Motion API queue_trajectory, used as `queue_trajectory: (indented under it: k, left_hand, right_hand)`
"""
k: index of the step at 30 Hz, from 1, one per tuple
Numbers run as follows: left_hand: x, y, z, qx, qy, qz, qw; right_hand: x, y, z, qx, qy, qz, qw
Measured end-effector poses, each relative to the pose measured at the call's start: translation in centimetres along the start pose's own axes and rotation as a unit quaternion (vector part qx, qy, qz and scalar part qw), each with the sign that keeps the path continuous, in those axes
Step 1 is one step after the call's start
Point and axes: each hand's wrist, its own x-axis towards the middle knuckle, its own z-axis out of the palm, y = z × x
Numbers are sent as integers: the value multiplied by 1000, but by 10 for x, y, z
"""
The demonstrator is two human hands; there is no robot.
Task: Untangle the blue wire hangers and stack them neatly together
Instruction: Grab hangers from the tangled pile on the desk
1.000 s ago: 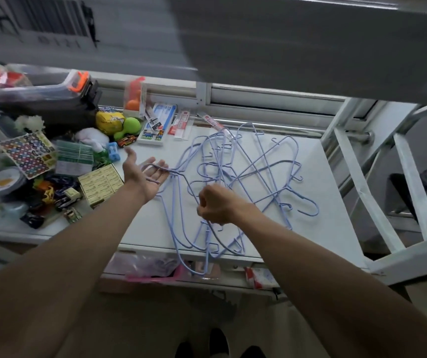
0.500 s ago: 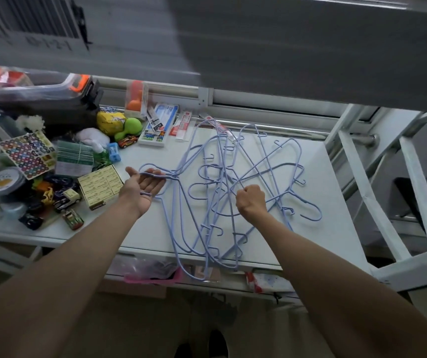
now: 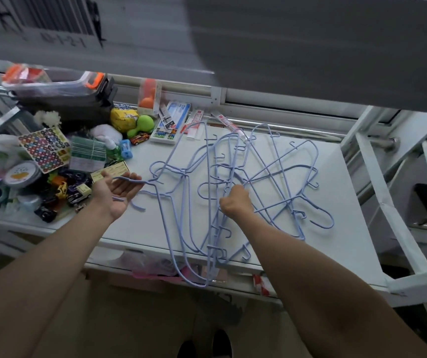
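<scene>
A tangle of several blue wire hangers (image 3: pixel 271 177) lies spread over the white table (image 3: pixel 336 254), with some loops hanging past the front edge. My left hand (image 3: pixel 115 192) is at the tangle's left side, palm up, fingers loosely curled, with a hanger's hook end resting across it. My right hand (image 3: pixel 235 204) is a fist in the middle of the tangle, closed on several wires. The wires cross each other in many directions, and their hooks point different ways.
Clutter fills the table's left part: toy cars (image 3: pixel 78 192), a sticker sheet (image 3: pixel 43 148), a round tin (image 3: pixel 22 174), a green toy (image 3: pixel 142 125) and a clear box with orange latches (image 3: pixel 52 83). A white frame (image 3: pixel 400 228) stands at the right. A grey shelf overhangs the back.
My right hand moved from the tangle's near left part toward its middle and gripped wires there. My left hand drew the hook end leftward. Hangers shifted slightly.
</scene>
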Motion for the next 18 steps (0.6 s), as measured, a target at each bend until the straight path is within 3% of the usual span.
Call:
queue_trajectory:
  k: [8, 18]
  left_hand:
    - [-8, 6, -6, -10, 41, 15, 999]
    - [-3, 3, 4, -35, 22, 8, 999]
  right_hand:
    - [12, 5, -10, 134, 99, -29, 986]
    - [16, 40, -53, 137, 208, -80, 965]
